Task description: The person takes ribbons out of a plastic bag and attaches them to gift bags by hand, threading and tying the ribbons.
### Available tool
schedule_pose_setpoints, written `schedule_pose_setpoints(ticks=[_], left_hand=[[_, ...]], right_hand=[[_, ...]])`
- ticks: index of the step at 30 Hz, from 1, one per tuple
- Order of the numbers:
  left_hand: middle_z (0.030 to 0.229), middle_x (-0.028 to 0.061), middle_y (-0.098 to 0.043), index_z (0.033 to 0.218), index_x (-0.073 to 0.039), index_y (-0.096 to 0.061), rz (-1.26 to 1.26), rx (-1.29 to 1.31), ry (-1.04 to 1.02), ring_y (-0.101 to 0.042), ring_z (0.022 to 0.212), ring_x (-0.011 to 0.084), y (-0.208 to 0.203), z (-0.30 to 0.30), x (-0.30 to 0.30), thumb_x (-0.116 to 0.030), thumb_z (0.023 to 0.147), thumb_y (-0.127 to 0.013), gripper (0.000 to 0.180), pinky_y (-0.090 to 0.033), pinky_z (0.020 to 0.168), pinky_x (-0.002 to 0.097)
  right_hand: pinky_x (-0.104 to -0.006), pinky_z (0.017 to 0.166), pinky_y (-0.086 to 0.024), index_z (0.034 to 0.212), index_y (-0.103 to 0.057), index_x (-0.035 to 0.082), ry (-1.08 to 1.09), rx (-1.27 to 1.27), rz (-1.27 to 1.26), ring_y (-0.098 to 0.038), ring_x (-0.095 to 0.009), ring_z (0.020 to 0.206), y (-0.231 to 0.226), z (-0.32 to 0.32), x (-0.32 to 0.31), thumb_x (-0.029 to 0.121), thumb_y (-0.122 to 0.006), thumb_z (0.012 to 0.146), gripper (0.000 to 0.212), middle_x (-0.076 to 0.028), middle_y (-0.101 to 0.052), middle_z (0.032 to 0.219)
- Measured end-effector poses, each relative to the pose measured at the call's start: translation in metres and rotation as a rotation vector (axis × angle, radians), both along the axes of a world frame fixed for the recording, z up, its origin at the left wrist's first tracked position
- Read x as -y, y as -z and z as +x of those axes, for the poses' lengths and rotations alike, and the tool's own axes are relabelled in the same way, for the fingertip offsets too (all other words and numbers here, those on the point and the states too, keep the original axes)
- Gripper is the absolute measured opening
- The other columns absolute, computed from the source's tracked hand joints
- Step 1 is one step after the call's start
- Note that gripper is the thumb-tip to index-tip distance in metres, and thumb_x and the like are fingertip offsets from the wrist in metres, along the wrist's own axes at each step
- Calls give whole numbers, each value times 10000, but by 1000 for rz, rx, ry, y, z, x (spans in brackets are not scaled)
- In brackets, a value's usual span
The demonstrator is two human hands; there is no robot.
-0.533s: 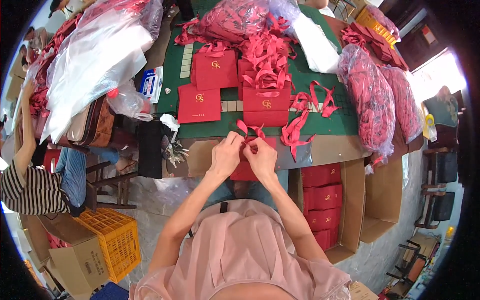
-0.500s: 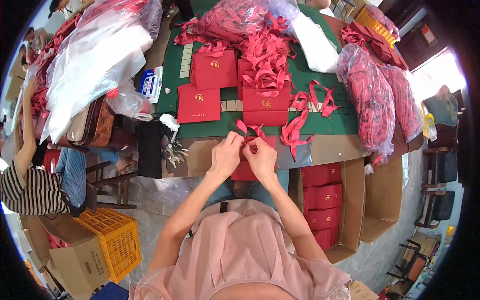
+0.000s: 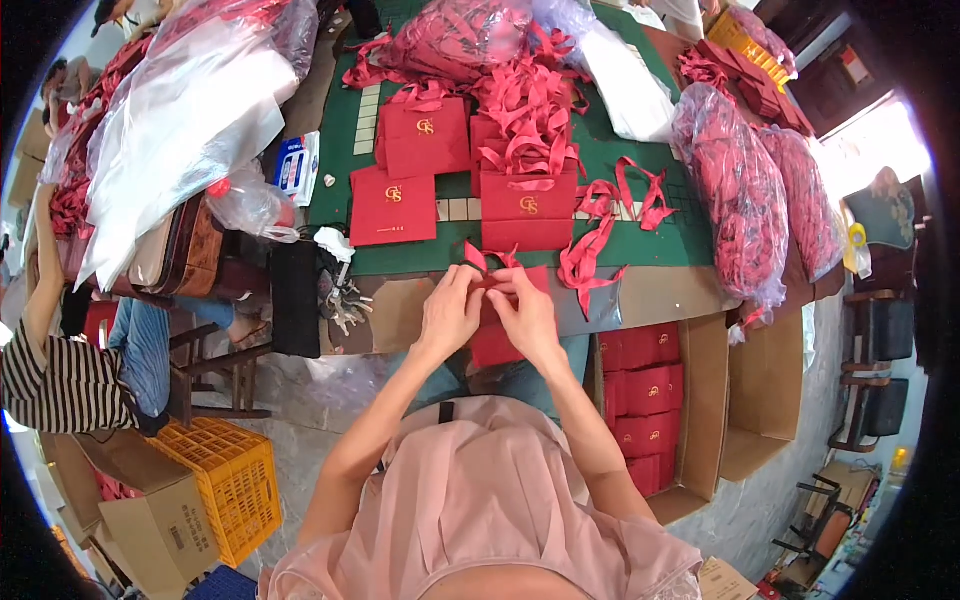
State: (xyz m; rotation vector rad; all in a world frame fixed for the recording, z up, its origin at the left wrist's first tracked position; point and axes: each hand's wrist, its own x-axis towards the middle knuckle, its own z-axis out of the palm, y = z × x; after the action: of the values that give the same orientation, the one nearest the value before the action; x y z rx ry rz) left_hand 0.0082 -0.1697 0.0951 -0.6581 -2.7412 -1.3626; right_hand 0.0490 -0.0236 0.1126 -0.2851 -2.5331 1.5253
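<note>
My left hand point(image 3: 450, 314) and my right hand point(image 3: 528, 318) meet at the table's front edge, fingertips close together in a pinch. Between them is a red ribbon point(image 3: 476, 256), its loops standing up beyond the fingers. Under both hands lies a red paper bag point(image 3: 496, 346), partly hidden by them and reaching over the edge toward my lap. Just beyond stands a stack of red gift bags point(image 3: 528, 222) with gold lettering, ribbon handles heaped behind it. Loose red ribbons point(image 3: 588, 268) lie right of my right hand. The exact grip of the fingertips is hard to see.
More red bags point(image 3: 393, 208) lie on the green mat point(image 3: 385, 262). Clear plastic sacks of red ribbon bags point(image 3: 735, 200) stand at right. A cardboard box point(image 3: 705, 420) of red bags sits below the table. Keys point(image 3: 345, 305) lie left. A person in a striped shirt point(image 3: 75, 385) sits far left.
My hands stay at the table edge, and the right fingers have shifted over the ribbon. The red bag below them has tilted slightly rightward. The whole view has shifted a little.
</note>
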Motion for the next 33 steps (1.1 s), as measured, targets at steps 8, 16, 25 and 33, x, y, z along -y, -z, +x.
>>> schedule_pose_setpoints(ticks=[8, 16, 25, 33], left_hand=[[939, 100, -590, 967, -61, -579, 36, -21, 55, -631, 853, 324, -1, -4, 1, -58, 818, -716, 202, -515, 693, 414], [938, 88, -617, 924, -48, -656, 103, -211, 196, -643, 858, 287, -1, -6, 3, -19, 818, -706, 120, -529, 720, 369], [972, 98, -625, 955, -35, -674, 94, -245, 333, -642, 883, 270, -1, -9, 7, 3, 795, -723, 171, -538, 744, 354], [957, 102, -597, 946, -42, -650, 165, -121, 251, -621, 918, 290, 2, -18, 9, -29, 820, -705, 138, -523, 769, 384]], right_hand=[[-435, 749, -501, 858, -709, 43, -206, -103, 342, -636, -323, 875, -1, -29, -31, 192, -697, 856, 149, -121, -651, 858], [-350, 680, -498, 895, -750, 25, -533, 257, -15, -654, -192, 709, 18, -46, -60, 259, -689, 881, 242, -139, -682, 748], [-274, 678, -509, 875, -763, -8, -584, 399, -273, -634, -90, 702, 27, -54, -67, 139, -721, 827, 160, -39, -722, 741], [-301, 646, -508, 799, -760, 25, -233, 298, -191, -644, -113, 651, 52, -54, -45, 208, -751, 791, 183, -67, -716, 704]])
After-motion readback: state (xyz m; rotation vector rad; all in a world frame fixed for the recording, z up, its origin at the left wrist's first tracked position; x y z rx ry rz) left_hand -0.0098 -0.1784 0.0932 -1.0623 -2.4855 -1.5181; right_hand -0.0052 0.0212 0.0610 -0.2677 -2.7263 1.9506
